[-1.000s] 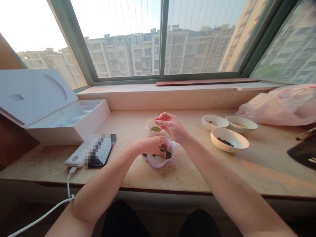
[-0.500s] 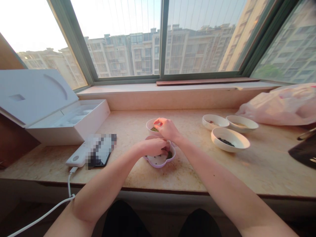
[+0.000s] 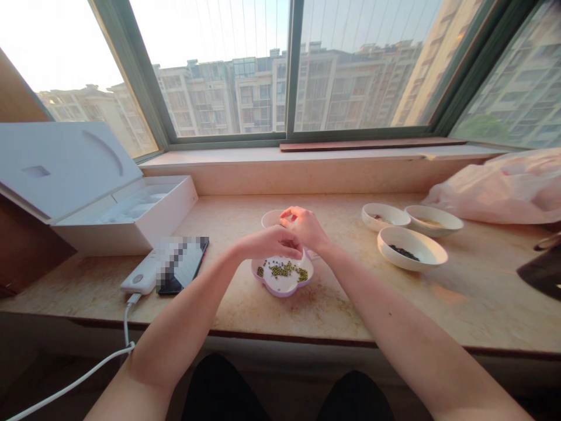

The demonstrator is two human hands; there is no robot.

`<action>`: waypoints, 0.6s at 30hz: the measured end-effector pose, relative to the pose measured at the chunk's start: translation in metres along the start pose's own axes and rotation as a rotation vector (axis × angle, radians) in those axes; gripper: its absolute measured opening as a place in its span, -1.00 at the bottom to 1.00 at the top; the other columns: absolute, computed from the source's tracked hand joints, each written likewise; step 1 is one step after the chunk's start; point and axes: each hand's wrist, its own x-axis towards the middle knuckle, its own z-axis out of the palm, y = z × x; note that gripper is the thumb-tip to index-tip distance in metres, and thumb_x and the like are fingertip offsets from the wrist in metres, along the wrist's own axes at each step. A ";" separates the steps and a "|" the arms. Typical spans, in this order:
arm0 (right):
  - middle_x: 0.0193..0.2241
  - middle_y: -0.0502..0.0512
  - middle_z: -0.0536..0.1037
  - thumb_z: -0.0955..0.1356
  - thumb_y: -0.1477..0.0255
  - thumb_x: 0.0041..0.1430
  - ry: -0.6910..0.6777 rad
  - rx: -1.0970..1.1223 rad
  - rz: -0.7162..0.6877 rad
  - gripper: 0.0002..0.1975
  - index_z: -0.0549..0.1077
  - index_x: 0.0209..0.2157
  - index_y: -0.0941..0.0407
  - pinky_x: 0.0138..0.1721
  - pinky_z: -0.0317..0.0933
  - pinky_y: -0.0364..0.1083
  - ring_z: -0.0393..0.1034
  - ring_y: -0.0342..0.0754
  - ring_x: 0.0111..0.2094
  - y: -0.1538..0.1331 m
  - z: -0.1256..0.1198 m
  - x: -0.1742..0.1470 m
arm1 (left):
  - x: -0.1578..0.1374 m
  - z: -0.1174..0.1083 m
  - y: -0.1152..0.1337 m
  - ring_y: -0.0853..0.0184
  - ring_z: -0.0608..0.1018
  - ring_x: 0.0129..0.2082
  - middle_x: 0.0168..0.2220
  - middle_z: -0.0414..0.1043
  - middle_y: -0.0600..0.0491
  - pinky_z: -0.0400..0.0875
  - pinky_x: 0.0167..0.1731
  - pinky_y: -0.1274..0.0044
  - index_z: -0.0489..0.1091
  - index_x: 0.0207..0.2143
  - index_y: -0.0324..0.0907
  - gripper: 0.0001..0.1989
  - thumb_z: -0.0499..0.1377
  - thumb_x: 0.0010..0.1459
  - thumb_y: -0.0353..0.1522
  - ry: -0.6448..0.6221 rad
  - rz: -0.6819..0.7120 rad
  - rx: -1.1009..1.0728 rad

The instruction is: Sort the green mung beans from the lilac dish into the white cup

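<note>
Small green beans and a few darker bits lie spread in a flower-shaped, purple-rimmed dish on the counter in front of me. Over the back of this dish hangs my left hand, its fingers curled together; whatever they hold is hidden. My right hand is just behind it, at the right side of a small white bowl. Its thumb and fingertips are pinched above that bowl, and I cannot make out anything between them. My hands hide much of the white bowl's inside.
Three white bowls, one with black bits, stand to the right, near a plastic bag. On the left are an opened white box, a white power bank with a cable, and a phone. Behind runs the window ledge.
My left hand has lifted out of the flower-shaped dish and back a little, uncovering the beans. My right hand stays near the white bowl with its fingers pinched. The view has shifted slightly.
</note>
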 end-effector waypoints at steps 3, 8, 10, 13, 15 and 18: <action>-0.25 0.16 0.65 0.37 0.48 0.14 -0.012 -0.014 0.004 -0.85 0.58 -0.26 0.15 -0.17 0.28 -0.06 0.50 0.01 -0.24 -0.006 -0.007 -0.005 | -0.003 -0.004 0.006 0.45 0.39 -0.48 -0.50 0.37 0.12 0.25 -0.45 0.56 0.46 -0.43 -0.26 -0.71 0.34 0.06 -0.19 0.014 0.016 -0.188; -0.34 0.12 0.64 0.40 0.53 0.01 -0.120 -0.014 -0.080 -0.86 0.58 -0.32 0.16 -0.27 0.25 -0.09 0.49 0.01 -0.30 -0.014 -0.019 -0.012 | -0.007 -0.006 0.013 0.44 0.44 -0.46 -0.50 0.43 0.08 0.29 -0.38 0.54 0.47 -0.44 -0.27 -0.65 0.43 -0.04 -0.17 0.078 0.067 -0.436; -0.39 0.10 0.63 0.39 0.52 0.02 -0.195 0.007 -0.137 -0.94 0.56 -0.43 0.16 -0.32 0.23 -0.11 0.48 0.00 -0.33 -0.015 -0.019 -0.015 | -0.009 -0.006 0.015 0.44 0.46 -0.47 -0.51 0.45 0.07 0.31 -0.37 0.53 0.47 -0.45 -0.28 -0.63 0.46 -0.08 -0.16 0.109 0.094 -0.511; -0.45 0.07 0.61 0.39 0.51 0.05 -0.301 0.054 -0.190 -0.92 0.54 -0.49 0.14 -0.35 0.22 -0.12 0.47 -0.03 -0.37 -0.013 -0.014 -0.021 | -0.012 -0.007 0.017 0.44 0.46 -0.49 -0.52 0.45 0.08 0.31 -0.37 0.53 0.45 -0.49 -0.27 -0.59 0.48 -0.13 -0.14 0.141 0.128 -0.587; -0.44 0.07 0.62 0.41 0.49 0.06 -0.377 0.089 -0.191 -0.94 0.57 -0.44 0.13 -0.36 0.24 -0.12 0.47 -0.04 -0.38 -0.011 -0.008 -0.024 | -0.013 -0.008 0.017 0.45 0.45 -0.51 -0.53 0.44 0.08 0.31 -0.40 0.53 0.43 -0.51 -0.26 -0.57 0.49 -0.16 -0.12 0.151 0.143 -0.626; -0.34 0.08 0.65 0.44 0.45 0.07 -0.504 0.151 -0.185 -0.91 0.60 -0.33 0.12 -0.29 0.30 -0.10 0.50 -0.01 -0.32 -0.007 -0.002 -0.028 | -0.014 -0.009 0.016 0.46 0.41 -0.57 -0.55 0.42 0.09 0.28 -0.49 0.54 0.40 -0.53 -0.24 -0.54 0.49 -0.19 -0.09 0.146 0.160 -0.668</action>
